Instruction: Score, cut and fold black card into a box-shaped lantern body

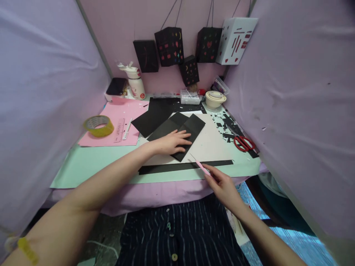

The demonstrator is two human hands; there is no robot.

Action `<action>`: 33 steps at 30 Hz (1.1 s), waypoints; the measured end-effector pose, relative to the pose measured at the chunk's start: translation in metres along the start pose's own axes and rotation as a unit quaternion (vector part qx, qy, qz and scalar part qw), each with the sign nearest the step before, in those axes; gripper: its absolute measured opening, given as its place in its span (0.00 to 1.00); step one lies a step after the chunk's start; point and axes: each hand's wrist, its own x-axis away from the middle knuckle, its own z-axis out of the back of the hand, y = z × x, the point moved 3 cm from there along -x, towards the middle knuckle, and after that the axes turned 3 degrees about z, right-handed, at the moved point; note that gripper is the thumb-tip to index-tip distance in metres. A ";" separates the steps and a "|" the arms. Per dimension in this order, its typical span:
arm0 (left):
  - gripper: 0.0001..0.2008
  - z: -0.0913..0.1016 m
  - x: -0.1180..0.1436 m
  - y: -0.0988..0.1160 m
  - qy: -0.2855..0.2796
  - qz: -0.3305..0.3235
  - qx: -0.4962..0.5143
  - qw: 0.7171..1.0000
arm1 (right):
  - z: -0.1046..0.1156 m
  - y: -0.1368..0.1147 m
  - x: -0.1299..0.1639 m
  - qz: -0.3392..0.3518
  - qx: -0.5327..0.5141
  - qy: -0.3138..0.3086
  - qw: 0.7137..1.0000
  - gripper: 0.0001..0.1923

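I'm resting the left hand point(175, 143), fingers spread, on black paper point(196, 123), likely steadying it; the right hand point(220, 184) is pinching a pink knife point(202, 167) (tip beside it, on my feed).

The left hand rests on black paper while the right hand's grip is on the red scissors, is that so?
Not quite: the head view shows the right hand with its grip on a thin-tipped pink tool. The red scissors lie apart, farther right. The left hand does rest on black paper.
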 end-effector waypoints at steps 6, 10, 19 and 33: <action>0.23 -0.025 0.000 0.001 0.023 0.106 -0.028 0.994 | -0.005 -0.009 0.002 0.039 0.034 -0.022 0.998 0.18; 0.23 -0.026 -0.007 0.008 0.077 0.193 -0.018 0.978 | -0.009 -0.005 0.004 0.022 0.037 -0.004 0.999 0.19; 0.22 -0.026 -0.002 0.000 0.091 0.206 0.023 0.974 | -0.015 -0.007 0.004 0.042 0.041 -0.026 0.998 0.22; 0.21 -0.031 -0.001 0.006 0.109 0.185 -0.040 0.976 | -0.015 -0.011 0.000 0.017 0.048 -0.022 0.998 0.22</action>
